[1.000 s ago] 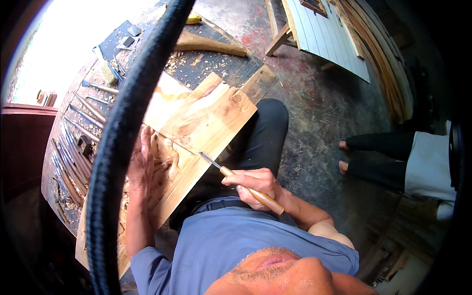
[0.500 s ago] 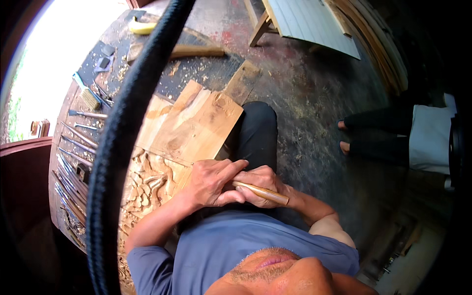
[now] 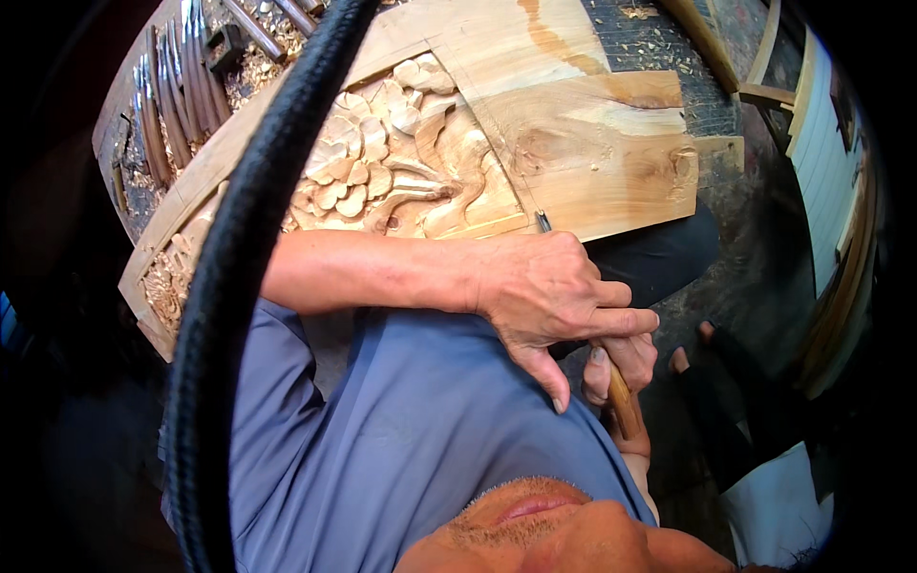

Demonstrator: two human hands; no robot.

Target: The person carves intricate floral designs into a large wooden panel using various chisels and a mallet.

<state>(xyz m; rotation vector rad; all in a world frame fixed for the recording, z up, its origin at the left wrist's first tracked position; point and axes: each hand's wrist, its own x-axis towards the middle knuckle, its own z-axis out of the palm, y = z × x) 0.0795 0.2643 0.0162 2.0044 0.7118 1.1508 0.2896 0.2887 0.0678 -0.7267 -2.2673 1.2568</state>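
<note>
Left forearm comes in from the left side of the frame, behind the black cord (image 3: 258,229), and runs nearly level across the lower edge of the carved panel (image 3: 401,143). Left hand (image 3: 549,291) sits just right of frame centre, back up, wrist roughly in line with the forearm. Knuckles at the top, fingers pointing right, index extended across the top of the right hand (image 3: 632,361). Thumb swung well away from the fingers, aimed down toward the shirt (image 3: 411,411). The other left fingers are bent; can't tell if they pinch the tool shaft under the palm, it's hidden.

Right hand is lower, right of centre, partly covered by the left. Fingers wrapped around the handle of the chisel (image 3: 626,409), thumb laid along its left side. Right wrist is below the grip, forearm dropping toward the bottom of the frame, mostly behind the shirt.

Chisel runs on a slant: butt of the handle lower right, metal end showing just above the left knuckles, at the panel's lower right part, near the corner of the carved recess. Can't tell if the edge touches wood.

Panel fills upper centre: flower relief left, bare board right, dark trouser leg (image 3: 659,250) under its right end. Row of hand tools (image 3: 177,100) at upper left.
</note>
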